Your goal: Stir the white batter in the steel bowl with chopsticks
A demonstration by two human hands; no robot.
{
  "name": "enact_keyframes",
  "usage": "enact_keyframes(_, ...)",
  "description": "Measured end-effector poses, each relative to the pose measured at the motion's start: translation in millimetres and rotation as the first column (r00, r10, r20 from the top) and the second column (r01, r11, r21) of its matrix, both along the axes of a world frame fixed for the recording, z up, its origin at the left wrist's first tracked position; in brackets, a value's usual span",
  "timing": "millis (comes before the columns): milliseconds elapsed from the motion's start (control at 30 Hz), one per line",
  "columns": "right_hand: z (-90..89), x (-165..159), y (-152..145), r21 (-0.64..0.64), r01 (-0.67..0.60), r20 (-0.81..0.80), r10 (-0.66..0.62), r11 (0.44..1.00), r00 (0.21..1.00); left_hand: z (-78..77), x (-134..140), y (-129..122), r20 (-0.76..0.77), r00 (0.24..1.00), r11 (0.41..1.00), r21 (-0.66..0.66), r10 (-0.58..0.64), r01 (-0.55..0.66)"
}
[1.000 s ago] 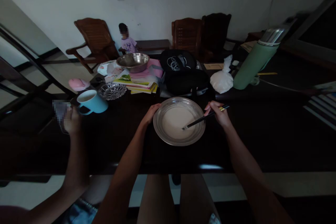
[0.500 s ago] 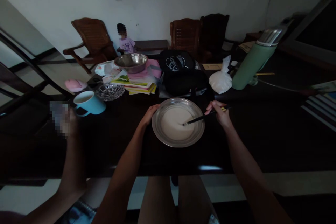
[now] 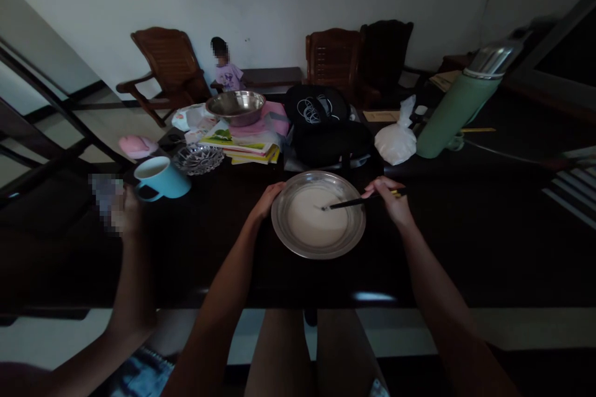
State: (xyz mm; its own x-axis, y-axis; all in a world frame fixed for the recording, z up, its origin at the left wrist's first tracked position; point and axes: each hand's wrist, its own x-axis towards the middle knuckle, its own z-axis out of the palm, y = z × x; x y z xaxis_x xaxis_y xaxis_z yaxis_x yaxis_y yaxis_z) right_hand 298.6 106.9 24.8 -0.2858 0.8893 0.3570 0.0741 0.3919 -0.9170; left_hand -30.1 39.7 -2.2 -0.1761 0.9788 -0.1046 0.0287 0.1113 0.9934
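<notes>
A wide metal bowl [image 3: 282, 232] stands on the dark table in front of me, with a pale, creamy liquid [image 3: 316, 223] in it. My left hand [image 3: 269, 200] is closed on the bowl's left rim; some of its fingers are hidden behind the bowl. Dark chopsticks [image 3: 349, 202] are gripped in my right hand [image 3: 387, 193] at the bowl's right side. Their tips dip into the liquid near its middle. Behind the bowl, to the right, sits a tied clear plastic bag of white powder [image 3: 395, 141].
At left are a blue mug [image 3: 168, 181], a glass dish [image 3: 198, 159] and another person's hand [image 3: 130, 211]. A second metal bowl [image 3: 236, 108] tops books [image 3: 254, 155]. A black bag [image 3: 326, 130] lies behind my bowl; a green thermos [image 3: 456, 111] stands right. A person [image 3: 228, 76] is beyond the table.
The chopstick tips have shifted slightly left and up in the liquid, and the chopsticks lie flatter. My left hand stays at the rim. The whole view has shifted a little.
</notes>
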Motion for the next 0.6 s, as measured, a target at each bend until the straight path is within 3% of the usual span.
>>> enact_keyframes(133,1.4,0,-4,-0.076,-0.114,-0.039,0.112,0.991,0.993,-4.2,-2,1,-0.008,1.000,1.000,0.009,0.021,-0.021)
enact_keyframes(300,4.9,-16,-10,0.029,-0.269,0.116,0.264,0.963,0.958,-4.0,-2,2,-0.001,1.000,1.000,0.006,-0.023,0.023)
enact_keyframes(533,2.2,-4,-2,-0.025,-0.046,0.015,0.046,0.999,0.999,-3.1,-2,1,-0.034,0.999,1.000,0.031,-0.004,0.005)
enact_keyframes(600,1.1,0,-1,-0.063,-0.046,-0.026,0.044,0.997,0.999,-1.7,-2,0,-0.043,0.999,1.000,0.025,0.001,0.001)
